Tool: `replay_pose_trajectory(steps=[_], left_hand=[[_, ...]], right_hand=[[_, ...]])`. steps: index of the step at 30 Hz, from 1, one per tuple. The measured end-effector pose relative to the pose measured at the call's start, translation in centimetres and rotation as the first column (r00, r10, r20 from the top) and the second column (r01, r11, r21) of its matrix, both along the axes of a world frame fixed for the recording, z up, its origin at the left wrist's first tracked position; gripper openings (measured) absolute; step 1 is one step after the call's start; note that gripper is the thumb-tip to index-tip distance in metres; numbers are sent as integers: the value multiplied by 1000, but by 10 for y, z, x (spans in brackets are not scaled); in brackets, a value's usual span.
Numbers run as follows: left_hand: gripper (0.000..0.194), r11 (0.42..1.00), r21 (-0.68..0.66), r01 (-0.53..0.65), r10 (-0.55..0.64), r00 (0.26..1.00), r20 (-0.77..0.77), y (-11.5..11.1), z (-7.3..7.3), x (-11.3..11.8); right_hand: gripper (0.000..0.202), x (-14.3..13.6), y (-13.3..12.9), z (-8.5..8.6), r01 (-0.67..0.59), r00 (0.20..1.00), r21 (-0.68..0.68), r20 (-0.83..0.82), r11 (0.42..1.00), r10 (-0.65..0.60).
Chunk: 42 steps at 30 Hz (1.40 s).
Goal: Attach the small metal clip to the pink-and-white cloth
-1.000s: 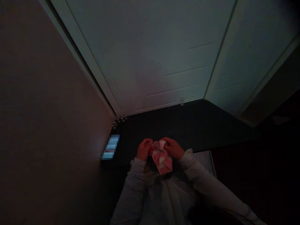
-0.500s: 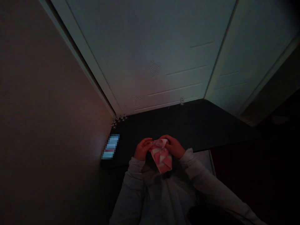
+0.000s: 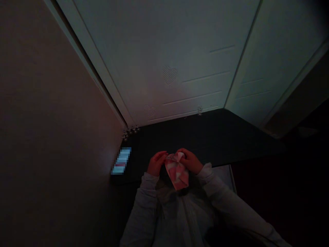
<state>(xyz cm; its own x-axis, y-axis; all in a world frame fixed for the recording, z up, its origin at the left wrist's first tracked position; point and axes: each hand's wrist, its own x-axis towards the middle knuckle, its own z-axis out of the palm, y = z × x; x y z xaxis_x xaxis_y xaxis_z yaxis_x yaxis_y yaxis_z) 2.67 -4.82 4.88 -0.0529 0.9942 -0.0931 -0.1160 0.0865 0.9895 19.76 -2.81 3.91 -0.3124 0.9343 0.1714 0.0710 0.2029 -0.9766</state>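
Low in front of my body, a pink and white patterned cloth (image 3: 178, 175) hangs from my right hand (image 3: 191, 161), whose fingers are closed round its upper part. My left hand (image 3: 156, 163) pinches one end of a small clear, shiny piece (image 3: 169, 157) that looks like a tiny stemmed glass. Its other end goes into the bunched top of the cloth. Dim light hides its exact shape and some of my fingertips.
Several small clear stemmed glasses (image 3: 131, 130) stand at the left back corner of the dark table (image 3: 218, 137). Another small glass (image 3: 199, 110) is by the white panel (image 3: 154, 51) at the back. A lit phone (image 3: 121, 161), its screen blurred, lies near the left wall (image 3: 64, 137).
The cloth's top is bunched a little differently around the clear piece, and the fingers have shifted slightly. Both hands keep nearly the same place.
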Motion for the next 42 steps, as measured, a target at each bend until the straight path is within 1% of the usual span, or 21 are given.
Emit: replay_pose_trajectory(steps=[3,6,11,14,18,22,25,28,31,38,42], left_hand=[[28,999,31,-8,8,1000,-1,0,-1,-1],[28,999,48,18,-18,1000,3,0,-2,-2],[31,998,26,63,-65,994,85,-1,-1,-2],[30,997,38,62,-66,991,116,0,-1,-3],[31,998,40,52,-56,993,108,0,-1,-3],[37,999,42,28,-34,989,147,-1,1,-2],[39,1000,20,20,-23,984,175,-1,2,-1],[35,1000,5,20,-21,987,161,-1,1,-2],[29,1000,2,22,-22,993,115,-1,-1,-1],[33,999,-48,-1,3,999,49,0,-1,0],[33,998,-54,19,-17,999,29,0,1,-1]], right_hand=[[18,1,-1,3,-11,1000,-1,-5,1000,11],[18,2,0,4,-1,1000,-3,9,1000,1],[19,1,2,0,26,1000,4,12,1000,-26],[21,1,2,-2,10,999,4,39,1000,-10],[19,1,1,-1,-17,998,14,67,1000,16],[18,1,0,2,-26,1000,21,15,999,25],[18,1,0,1,-32,999,4,-29,999,32],[18,0,2,-2,-38,997,-23,-67,999,36],[19,0,2,-4,-42,995,-27,-91,999,39],[21,0,2,-4,-27,995,-26,-100,999,24],[22,1,1,-3,-33,995,-41,-93,999,30]])
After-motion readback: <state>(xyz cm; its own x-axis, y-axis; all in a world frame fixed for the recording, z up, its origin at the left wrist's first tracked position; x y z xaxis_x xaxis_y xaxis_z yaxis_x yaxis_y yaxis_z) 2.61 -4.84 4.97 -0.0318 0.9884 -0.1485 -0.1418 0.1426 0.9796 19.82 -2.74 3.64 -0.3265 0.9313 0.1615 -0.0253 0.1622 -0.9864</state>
